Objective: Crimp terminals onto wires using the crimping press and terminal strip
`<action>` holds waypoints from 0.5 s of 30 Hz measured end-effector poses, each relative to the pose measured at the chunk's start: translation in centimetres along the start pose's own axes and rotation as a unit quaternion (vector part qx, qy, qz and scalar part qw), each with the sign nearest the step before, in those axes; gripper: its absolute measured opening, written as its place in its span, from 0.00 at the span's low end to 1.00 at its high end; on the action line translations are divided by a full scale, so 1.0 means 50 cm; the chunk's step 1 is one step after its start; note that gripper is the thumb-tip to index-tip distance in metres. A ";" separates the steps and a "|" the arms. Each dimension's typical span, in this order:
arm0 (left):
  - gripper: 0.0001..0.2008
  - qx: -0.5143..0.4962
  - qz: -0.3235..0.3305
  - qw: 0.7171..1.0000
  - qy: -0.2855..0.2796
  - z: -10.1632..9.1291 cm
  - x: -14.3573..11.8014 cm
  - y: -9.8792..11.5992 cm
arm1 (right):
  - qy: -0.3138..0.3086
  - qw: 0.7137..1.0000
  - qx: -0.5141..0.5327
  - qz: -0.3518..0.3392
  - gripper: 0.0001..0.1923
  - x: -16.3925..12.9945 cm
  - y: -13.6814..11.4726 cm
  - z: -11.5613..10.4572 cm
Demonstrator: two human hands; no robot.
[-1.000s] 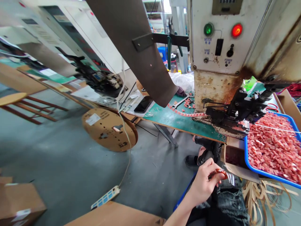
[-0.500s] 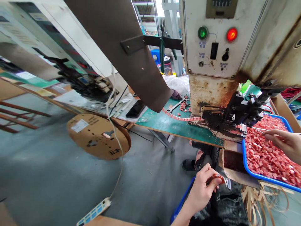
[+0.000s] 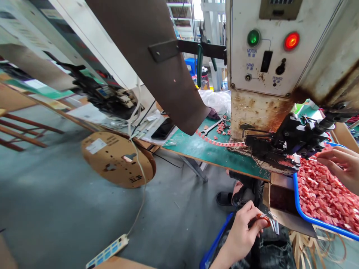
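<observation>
My left hand (image 3: 244, 232) is closed over my lap, pinching a small bundle of thin white wires (image 3: 275, 225) with orange-red showing at the fingers. At the right edge, my right hand (image 3: 342, 167) pinches a thin white wire (image 3: 310, 159). That wire points left into the black press head (image 3: 283, 140) of a rust-stained machine; its far end is hidden there. From the left, a strip of small red-and-white pieces (image 3: 215, 142) runs into the same head. Below my right hand is a blue-rimmed tray (image 3: 297, 201) heaped with small red pieces (image 3: 327, 190).
A control panel (image 3: 259, 56) with a lit red lamp faces me. A brown curved guard (image 3: 179, 86) hangs left of it. On the green bench (image 3: 196, 149) lie a wrench (image 3: 210, 128) and a phone (image 3: 163, 129). A cardboard reel (image 3: 117, 160) and a power strip (image 3: 108, 252) are lower left.
The view has shifted slightly, moving the machine rightward. My right hand has risen a little and come closer to the press head. My left hand keeps its grip on the bundle.
</observation>
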State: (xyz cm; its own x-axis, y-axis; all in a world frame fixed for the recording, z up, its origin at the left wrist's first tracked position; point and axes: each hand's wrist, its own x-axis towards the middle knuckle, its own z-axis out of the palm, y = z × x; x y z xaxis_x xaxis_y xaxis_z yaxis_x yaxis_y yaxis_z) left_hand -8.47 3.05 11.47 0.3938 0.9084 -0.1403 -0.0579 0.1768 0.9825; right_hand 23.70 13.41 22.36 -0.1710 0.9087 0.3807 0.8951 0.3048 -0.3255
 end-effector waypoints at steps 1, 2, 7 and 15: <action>0.23 0.000 0.000 1.000 0.000 0.000 0.000 -0.001 | 0.019 1.000 -0.016 -0.019 0.20 -0.003 -0.007 0.001; 0.23 -0.001 -0.001 1.000 -0.001 0.001 0.001 -0.002 | 0.030 0.999 -0.016 -0.033 0.18 -0.005 -0.014 0.005; 0.25 -0.001 0.001 1.000 -0.005 0.006 0.001 -0.009 | 0.043 0.995 0.071 -0.047 0.13 0.010 -0.030 0.040; 0.25 -0.008 -0.007 1.000 0.003 -0.002 -0.001 -0.012 | 0.044 0.996 0.063 -0.049 0.18 0.037 -0.014 0.048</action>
State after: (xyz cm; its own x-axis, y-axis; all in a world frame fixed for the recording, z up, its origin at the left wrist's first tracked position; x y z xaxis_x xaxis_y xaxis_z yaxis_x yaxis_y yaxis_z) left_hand -8.54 2.95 10.89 0.3883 0.9086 -0.1540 -0.0667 0.1944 0.9787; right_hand 21.78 15.54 21.22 -0.2136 0.8455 0.4894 0.8155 0.4302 -0.3873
